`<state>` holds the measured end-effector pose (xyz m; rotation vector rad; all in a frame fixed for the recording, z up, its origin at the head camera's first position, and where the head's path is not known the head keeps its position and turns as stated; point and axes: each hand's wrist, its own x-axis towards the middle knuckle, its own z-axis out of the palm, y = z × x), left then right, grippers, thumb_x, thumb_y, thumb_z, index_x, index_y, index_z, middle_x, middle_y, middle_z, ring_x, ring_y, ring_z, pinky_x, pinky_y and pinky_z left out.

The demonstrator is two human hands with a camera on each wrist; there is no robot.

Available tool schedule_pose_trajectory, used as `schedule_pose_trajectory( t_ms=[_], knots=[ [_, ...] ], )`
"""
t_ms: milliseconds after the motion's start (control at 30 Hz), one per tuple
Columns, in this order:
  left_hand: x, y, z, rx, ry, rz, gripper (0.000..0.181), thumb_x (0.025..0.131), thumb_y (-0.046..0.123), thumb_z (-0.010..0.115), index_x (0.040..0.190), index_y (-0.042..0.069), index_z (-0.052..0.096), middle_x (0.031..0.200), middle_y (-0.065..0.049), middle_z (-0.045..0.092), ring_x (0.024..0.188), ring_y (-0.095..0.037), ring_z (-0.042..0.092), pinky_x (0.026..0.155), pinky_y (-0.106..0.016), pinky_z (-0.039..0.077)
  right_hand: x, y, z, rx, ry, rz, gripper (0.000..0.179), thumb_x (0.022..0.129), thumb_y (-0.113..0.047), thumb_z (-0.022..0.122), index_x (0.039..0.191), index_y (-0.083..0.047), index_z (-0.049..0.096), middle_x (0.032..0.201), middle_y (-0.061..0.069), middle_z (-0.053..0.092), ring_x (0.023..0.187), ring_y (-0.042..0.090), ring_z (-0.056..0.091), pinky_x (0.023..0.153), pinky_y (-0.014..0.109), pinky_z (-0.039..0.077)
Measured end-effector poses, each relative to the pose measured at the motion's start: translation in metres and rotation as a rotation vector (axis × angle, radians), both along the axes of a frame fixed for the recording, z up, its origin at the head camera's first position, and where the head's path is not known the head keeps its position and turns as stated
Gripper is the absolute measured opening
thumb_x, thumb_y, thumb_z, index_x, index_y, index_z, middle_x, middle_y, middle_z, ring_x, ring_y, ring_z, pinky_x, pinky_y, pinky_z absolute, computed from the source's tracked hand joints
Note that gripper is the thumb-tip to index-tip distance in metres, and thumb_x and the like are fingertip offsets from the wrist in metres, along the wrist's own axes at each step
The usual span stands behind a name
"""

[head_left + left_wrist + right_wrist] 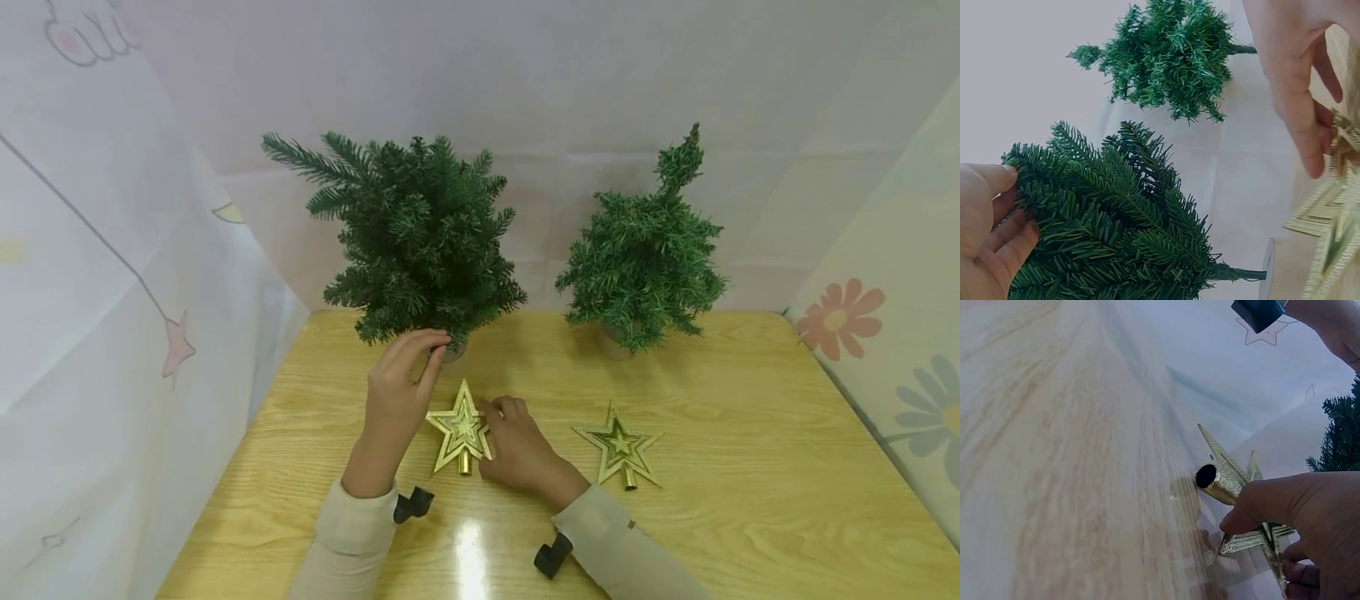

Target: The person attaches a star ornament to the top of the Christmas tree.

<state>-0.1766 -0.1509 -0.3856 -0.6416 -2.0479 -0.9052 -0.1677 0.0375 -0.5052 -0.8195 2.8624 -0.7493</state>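
Observation:
A gold star tree topper (463, 427) with a short hollow socket is at the front middle of the table. My right hand (519, 446) grips its right side, and the right wrist view shows the thumb on the star (1229, 487) beside the socket. My left hand (397, 385) is raised at the front of the fuller artificial Christmas tree (420, 233). In the left wrist view its thumb and fingers pinch the tip of the dark green foliage (1097, 212); part of the fingers is hidden behind the needles.
A second gold star topper (619, 443) lies on the wooden table (750, 433) to the right. Behind it stands a smaller artificial tree (645, 258) with a bent tip. Patterned cloth (555, 100) hangs behind the table and along both sides.

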Motion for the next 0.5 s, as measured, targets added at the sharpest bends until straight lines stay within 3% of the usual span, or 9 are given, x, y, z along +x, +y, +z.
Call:
schedule_pose_trajectory(
  t_ms=[267, 500],
  knots=[
    [0.0022, -0.0003, 0.0010, -0.014, -0.035, 0.002, 0.019, 0.090, 0.002, 0.069, 0.108, 0.007, 0.070, 0.115, -0.004, 0.066, 0.107, -0.020, 0.063, 0.092, -0.029, 0.051, 0.0000, 0.0005, 0.0010, -0.047, 0.044, -0.025, 0.093, 0.072, -0.016, 0.069, 0.154, -0.007, 0.025, 0.135, 0.005, 0.033, 0.124, 0.022, 0.027, 0.098, 0.041, 0.034],
    [0.0019, -0.0005, 0.0003, -0.018, -0.043, 0.005, 0.018, 0.090, 0.002, 0.069, 0.108, 0.007, 0.070, 0.115, -0.004, 0.066, 0.107, -0.019, 0.063, 0.092, -0.030, 0.051, 0.0001, 0.0007, 0.0026, -0.038, 0.028, -0.052, 0.094, 0.073, -0.017, 0.070, 0.155, -0.010, 0.023, 0.135, 0.004, 0.031, 0.122, 0.022, 0.027, 0.099, 0.043, 0.033]
  ],
)
